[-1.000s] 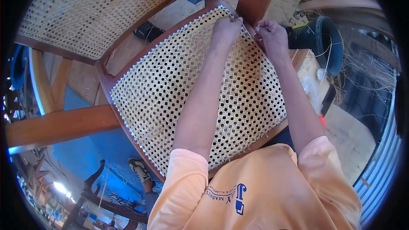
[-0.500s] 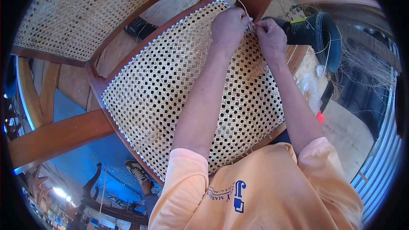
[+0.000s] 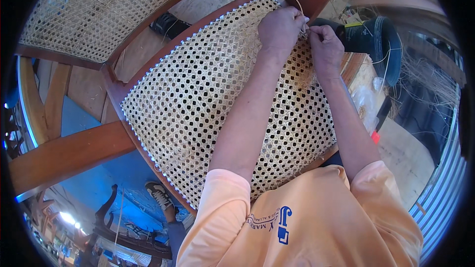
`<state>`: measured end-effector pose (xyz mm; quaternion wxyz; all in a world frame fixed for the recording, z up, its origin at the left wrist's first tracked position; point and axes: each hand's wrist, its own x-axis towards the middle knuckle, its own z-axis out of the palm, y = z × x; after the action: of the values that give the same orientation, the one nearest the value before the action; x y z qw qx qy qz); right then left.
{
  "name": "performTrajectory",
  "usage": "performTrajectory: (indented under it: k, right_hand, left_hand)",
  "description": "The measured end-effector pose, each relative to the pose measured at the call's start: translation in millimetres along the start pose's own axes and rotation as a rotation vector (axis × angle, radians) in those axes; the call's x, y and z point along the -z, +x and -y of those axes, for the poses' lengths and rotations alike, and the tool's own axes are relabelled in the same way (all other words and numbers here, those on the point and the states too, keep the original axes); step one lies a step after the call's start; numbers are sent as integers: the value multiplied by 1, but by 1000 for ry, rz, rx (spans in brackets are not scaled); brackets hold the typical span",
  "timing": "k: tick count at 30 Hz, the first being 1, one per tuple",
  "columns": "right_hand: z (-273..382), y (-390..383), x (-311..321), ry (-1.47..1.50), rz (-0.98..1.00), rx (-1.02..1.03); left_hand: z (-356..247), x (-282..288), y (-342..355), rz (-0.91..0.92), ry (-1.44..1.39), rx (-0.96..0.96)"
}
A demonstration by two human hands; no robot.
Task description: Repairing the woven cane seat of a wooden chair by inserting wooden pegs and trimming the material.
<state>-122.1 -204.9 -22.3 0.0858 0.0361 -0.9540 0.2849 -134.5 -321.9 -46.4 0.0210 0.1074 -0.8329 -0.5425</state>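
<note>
Head view: a reddish-brown chair frame (image 3: 217,11) and its pale cane panel (image 3: 198,104) span the middle. At the panel's far right edge, the left hand (image 3: 280,29) and right hand (image 3: 327,48) pinch closed, the left on a thin cane strand (image 3: 297,1), the right on something too small to tell.

Chair seat, woven cane (image 3: 193,113): pale straw colour, openwork pattern of small dark holes, browner patch (image 3: 303,71) toward the far right; set in a reddish-brown wooden frame (image 3: 173,45), face up. Dotted whitish edging (image 3: 213,21) along the left borders, far and near. Cane strand (image 3: 297,2), one: thin, pale, curving loosely over the far corner, lower end hidden.
</note>
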Motion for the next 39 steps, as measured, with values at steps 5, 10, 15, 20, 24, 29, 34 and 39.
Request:
performTrajectory:
  k: [5,10,15,20,24,29,34,39]
  right_hand:
    - [-2,-2,-5,-103,-3,134]
    - [-3,3,-4,-211,54,248]
    - [5,2,-3,-121,83,21]
    - [5,6,-11,-182,23,-26]
    - [8,8,-10,-265,79,-29]
    - [8,18,0,-357,248,3]
    - [1,18,1,-380,319,83]
    - [-10,18,0,-328,250,254]
  left_hand:
    - [1,2,-1,-10,-29,11]
    - [3,-1,0,-7,-13,4]
    - [7,3,-2,13,-51,8]
    - [7,3,-3,-4,-84,-17]
    - [9,1,-2,-22,-73,-40]
    - [11,2,-2,7,-126,-21]
    - [11,4,-3,17,-150,-28]
    - [15,4,-3,30,-248,-35]
